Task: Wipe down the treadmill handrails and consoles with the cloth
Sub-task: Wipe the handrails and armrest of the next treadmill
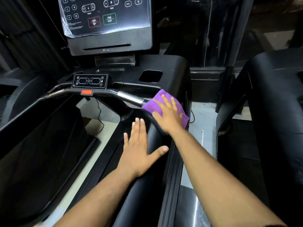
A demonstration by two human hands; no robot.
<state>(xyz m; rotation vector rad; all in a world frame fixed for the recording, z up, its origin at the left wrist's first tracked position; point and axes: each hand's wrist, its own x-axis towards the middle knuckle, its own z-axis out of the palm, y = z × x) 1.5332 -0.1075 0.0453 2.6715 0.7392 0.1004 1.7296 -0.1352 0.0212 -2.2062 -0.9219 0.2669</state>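
While the right hand (170,112) pressed flat, fingers spread, on the purple cloth (164,104) at centre right, wiping the right handrail (152,161), the left hand (139,148) rested open beside it. Next probably comes a stroke along the rail.

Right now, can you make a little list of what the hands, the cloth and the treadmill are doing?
right hand: right hand flat, fingers spread, pressing the purple cloth
cloth: draped over the right handrail, next to the silver bar
left hand: left hand flat on the same handrail, holding nothing
console: screen lit, under plastic film
red button: red button on the front bar
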